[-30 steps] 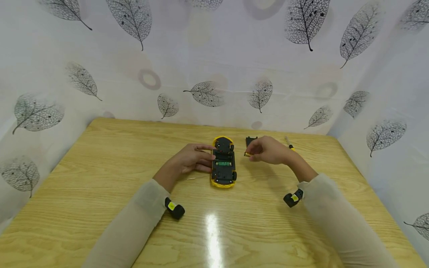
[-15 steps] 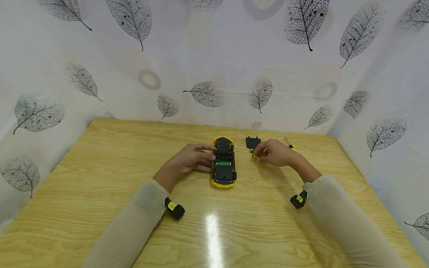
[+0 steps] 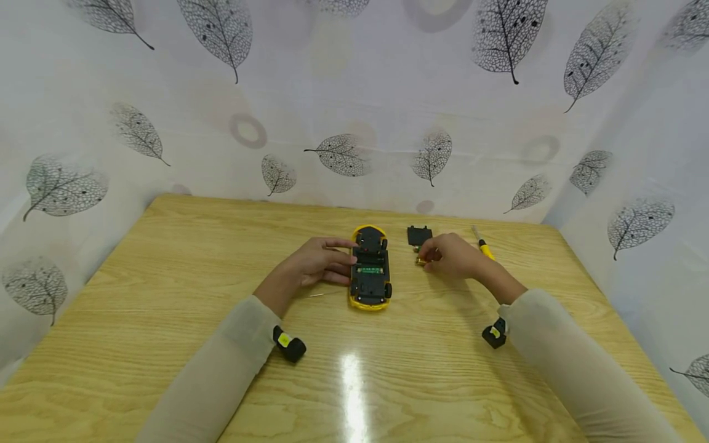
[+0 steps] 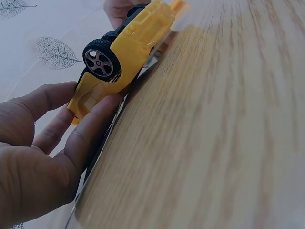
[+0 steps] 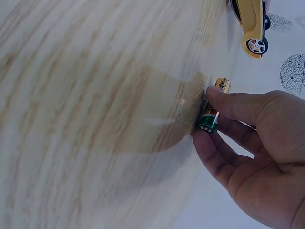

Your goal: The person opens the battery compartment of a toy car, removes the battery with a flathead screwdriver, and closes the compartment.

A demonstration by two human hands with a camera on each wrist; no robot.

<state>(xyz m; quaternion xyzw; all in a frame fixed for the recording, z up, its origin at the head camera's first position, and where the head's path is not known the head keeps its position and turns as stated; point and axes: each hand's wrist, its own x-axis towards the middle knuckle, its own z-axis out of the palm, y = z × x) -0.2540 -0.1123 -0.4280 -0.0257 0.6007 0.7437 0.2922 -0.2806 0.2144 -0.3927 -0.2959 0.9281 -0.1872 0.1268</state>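
A yellow toy car (image 3: 370, 287) lies wheels up on the table, its black underside showing an open battery bay with a green strip inside. My left hand (image 3: 318, 263) holds the car at its left side; fingertips reach over the edge in the head view, and digits touch the yellow body (image 4: 143, 40) in the left wrist view. To the right of the car, my right hand (image 3: 454, 255) pinches a gold-and-green battery (image 5: 208, 123) between thumb and fingers, low at the tabletop. Beyond the thumb shows a gold battery end (image 5: 222, 85).
A black battery cover (image 3: 419, 235) lies just behind my right hand. Farther right is a screwdriver (image 3: 485, 248) with a yellow-and-black handle. A thin pale sliver (image 3: 316, 295) lies left of the car. Leaf-printed cloth (image 3: 354, 98) hangs behind the wooden table (image 3: 221, 234).
My right hand has moved right and down with the battery, away from the car, bringing it to the tabletop near the battery cover. The left hand and the car have stayed put.
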